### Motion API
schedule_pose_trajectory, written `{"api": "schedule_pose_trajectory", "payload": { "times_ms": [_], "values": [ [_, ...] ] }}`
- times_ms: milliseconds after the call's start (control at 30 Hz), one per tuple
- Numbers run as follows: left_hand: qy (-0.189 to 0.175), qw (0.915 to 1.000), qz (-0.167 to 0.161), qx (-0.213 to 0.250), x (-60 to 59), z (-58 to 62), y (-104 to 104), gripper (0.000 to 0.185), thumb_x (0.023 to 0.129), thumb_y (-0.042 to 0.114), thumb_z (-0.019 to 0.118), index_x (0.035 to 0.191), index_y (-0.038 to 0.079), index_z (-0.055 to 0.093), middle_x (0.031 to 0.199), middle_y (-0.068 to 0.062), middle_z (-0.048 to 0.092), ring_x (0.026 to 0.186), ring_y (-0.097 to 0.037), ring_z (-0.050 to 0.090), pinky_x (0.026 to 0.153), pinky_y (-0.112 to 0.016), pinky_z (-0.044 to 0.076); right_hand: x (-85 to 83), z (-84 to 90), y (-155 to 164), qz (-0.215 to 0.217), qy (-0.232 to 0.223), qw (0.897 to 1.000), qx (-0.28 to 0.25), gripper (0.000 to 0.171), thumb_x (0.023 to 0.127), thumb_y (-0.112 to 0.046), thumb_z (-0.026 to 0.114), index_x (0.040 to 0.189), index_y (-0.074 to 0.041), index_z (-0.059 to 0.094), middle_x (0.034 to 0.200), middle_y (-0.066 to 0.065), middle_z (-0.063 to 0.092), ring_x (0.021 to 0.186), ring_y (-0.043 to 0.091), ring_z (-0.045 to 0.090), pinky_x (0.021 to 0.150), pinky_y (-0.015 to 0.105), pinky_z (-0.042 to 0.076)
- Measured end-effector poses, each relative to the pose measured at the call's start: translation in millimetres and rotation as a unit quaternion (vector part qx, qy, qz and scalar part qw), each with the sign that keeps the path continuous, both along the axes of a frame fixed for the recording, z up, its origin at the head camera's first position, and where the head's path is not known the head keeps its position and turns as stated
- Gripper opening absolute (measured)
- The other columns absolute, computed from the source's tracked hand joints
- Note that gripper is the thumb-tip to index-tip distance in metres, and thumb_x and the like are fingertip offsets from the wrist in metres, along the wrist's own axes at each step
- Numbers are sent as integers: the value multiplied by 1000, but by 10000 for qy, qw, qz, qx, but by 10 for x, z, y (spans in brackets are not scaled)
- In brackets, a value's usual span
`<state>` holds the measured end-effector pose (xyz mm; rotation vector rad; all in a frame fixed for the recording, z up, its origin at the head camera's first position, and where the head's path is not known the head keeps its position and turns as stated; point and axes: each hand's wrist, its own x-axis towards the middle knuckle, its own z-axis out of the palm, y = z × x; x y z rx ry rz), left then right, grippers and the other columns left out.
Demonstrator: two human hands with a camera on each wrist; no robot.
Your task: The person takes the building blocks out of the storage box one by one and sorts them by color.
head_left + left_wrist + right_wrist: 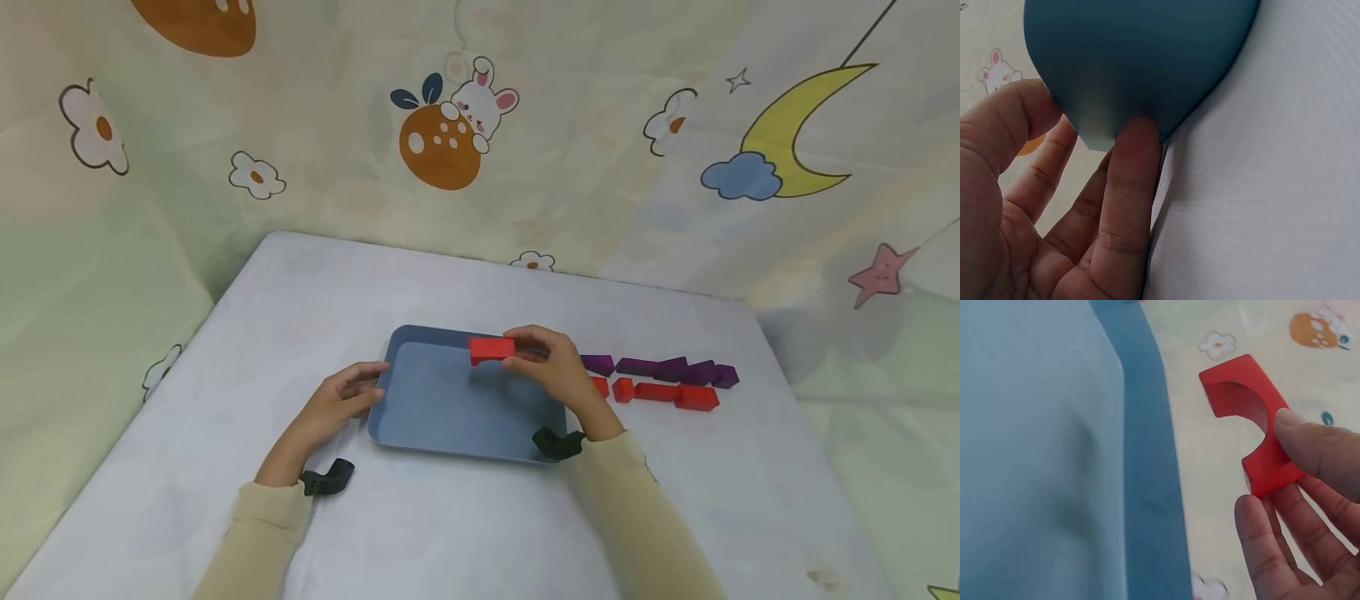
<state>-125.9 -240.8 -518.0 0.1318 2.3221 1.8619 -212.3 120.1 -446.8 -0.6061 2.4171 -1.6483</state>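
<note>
A blue tray (420,433) lies on the white table. My right hand (551,367) pinches a red arch-shaped block (492,349) above the tray's far right part; the right wrist view shows the red block (1244,425) with a half-round cutout, held between thumb and fingers (1310,447). My left hand (348,392) rests at the tray's left edge, fingers touching its rim. In the left wrist view a finger (1132,187) presses against the tray's outer wall (1141,62).
To the right of the tray lie a row of purple blocks (660,367) and a row of red blocks (660,392). A patterned cloth backdrop (450,133) stands behind and beside the table (465,525).
</note>
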Motion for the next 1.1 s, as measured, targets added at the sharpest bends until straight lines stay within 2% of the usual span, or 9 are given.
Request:
{"api": "schedule_pose_trajectory", "payload": {
  "times_ms": [200, 467, 600, 700, 800, 900, 967, 1033, 1100],
  "values": [
    [-42, 10000, 11, -47, 14, 22, 0, 51, 108, 14, 67, 155, -1, 53, 154, -30, 55, 121, -17, 65, 89, -28, 58, 48, 64, 524, -362, 383, 9986, 89, 47, 95, 5, 79, 140, 8, 66, 138, 26, 67, 124, 38, 66, 98, 22, 55],
    [-52, 9999, 38, -105, 27, 41, 16, 51, 108, 15, 68, 155, -1, 54, 154, -30, 55, 117, -9, 64, 89, -27, 58, 105, 145, 1256, -811, 647, 9941, 317, 44, 99, 6, 73, 142, 9, 64, 140, 32, 64, 115, -8, 61, 96, 11, 50],
    [-81, 9999, 58, -107, 29, 48, 30, 52, 108, 15, 68, 155, -1, 54, 154, -30, 55, 117, -7, 64, 89, -27, 58, 133, 117, 1601, -1078, 913, 9879, 642, 42, 100, 2, 74, 141, 9, 65, 138, 31, 66, 111, -14, 60, 92, 10, 51],
    [-92, 9999, 80, -85, 25, 51, 45, 52, 108, 15, 68, 155, -1, 54, 154, -29, 55, 115, -4, 65, 88, -27, 58, 154, 77, 1859, -1323, 1096, 9804, 965, 41, 102, -2, 74, 141, 7, 66, 134, 19, 70, 110, -16, 59, 91, 7, 49],
    [-105, 9999, 87, -99, 27, 44, 57, 52, 107, 15, 68, 154, -1, 54, 154, -29, 55, 114, -2, 65, 88, -27, 58, 171, 35, 2109, -1436, 1181, 9760, 1135, 42, 103, -3, 73, 143, 7, 64, 131, -3, 71, 110, -17, 57, 92, 5, 47],
    [-117, 9997, 91, -181, 33, 41, 61, 52, 108, 17, 69, 155, 0, 54, 153, -29, 56, 114, -3, 65, 88, -27, 58, 170, 8, 2338, -1504, 1264, 9724, 1257, 43, 102, -1, 73, 143, 8, 62, 124, -28, 64, 108, -19, 56, 90, 4, 46],
    [-116, 9995, 107, -264, 38, 42, 57, 52, 108, 19, 69, 155, 2, 55, 153, -28, 57, 113, -3, 65, 88, -27, 58, 164, -3, 2470, -1563, 1304, 9696, 1357, 44, 101, 1, 73, 143, 9, 62, 120, -35, 60, 107, -20, 54, 89, 3, 45],
    [-100, 9995, 105, -290, 42, 45, 51, 52, 108, 19, 69, 155, 3, 55, 152, -28, 57, 113, -3, 66, 88, -27, 58, 162, -6, 2582, -1654, 1272, 9662, 1510, 44, 101, 2, 72, 143, 9, 62, 121, -25, 68, 107, -22, 53, 88, 2, 45],
    [-65, 9995, 100, -285, 40, 47, 48, 51, 108, 18, 68, 155, 2, 55, 152, -28, 57, 113, -2, 65, 88, -27, 58, 161, -13, 2688, -1774, 1119, 9626, 1717, 45, 103, 0, 71, 145, 8, 61, 129, -4, 73, 108, -22, 50, 88, 1, 44]
  ]
}}
